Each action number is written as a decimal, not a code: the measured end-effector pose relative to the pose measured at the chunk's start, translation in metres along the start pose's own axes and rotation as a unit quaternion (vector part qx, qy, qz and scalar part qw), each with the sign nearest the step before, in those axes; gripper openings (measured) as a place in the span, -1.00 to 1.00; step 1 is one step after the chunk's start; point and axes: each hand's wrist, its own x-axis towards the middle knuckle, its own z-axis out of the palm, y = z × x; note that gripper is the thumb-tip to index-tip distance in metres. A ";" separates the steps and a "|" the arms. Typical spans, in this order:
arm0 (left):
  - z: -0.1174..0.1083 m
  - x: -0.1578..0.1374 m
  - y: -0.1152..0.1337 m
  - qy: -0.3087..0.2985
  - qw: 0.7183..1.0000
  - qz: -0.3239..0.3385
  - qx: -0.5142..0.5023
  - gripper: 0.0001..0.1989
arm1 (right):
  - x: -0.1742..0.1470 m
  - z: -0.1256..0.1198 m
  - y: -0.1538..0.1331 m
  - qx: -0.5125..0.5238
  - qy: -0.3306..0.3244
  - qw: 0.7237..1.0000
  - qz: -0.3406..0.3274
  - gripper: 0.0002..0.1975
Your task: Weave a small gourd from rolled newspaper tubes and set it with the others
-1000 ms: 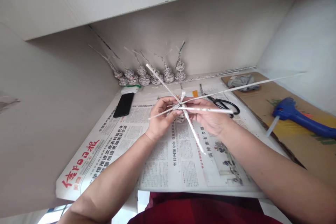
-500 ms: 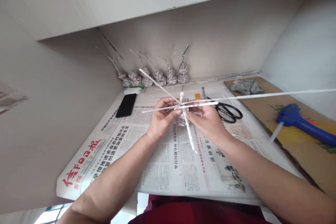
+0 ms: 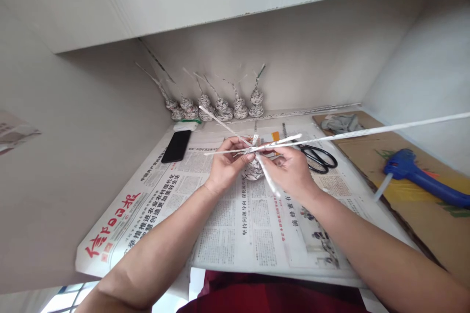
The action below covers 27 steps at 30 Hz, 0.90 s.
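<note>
While the newspaper [image 3: 220,239] covers most of your tabletop, a cardboard sheet [image 3: 433,227] takes up its right side, bearing the blue glue gun [image 3: 402,162]. Along the back wall stand the woven paper gourds [image 3: 223,109] in a row, with the black phone [image 3: 176,146] in front of them at the left and the black-handled scissors [image 3: 318,156] just beyond your right hand [image 3: 292,168].

Your left hand [image 3: 228,164] grasps the small woven piece [image 3: 253,171] between thumb and curled fingers, near the middle of the newspaper. Your right fingers are bent around its other side, the thumb against the near strip [image 3: 269,178]; whether they pinch it, you can't tell from here.

Since a second ago, the short right-hand strip [image 3: 290,139] has swung up off your right hand and away from you, crossing the long strip [image 3: 367,132], while the near strip's tip has drawn closer to your right thumb. That suggests the strips are being reordered at the top, with loose ends left unwoven.
</note>
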 end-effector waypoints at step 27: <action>0.008 -0.007 0.001 -0.041 0.998 0.026 0.045 -0.69 | -0.004 -0.020 -0.043 -0.379 -0.161 0.906 -0.096 -0.86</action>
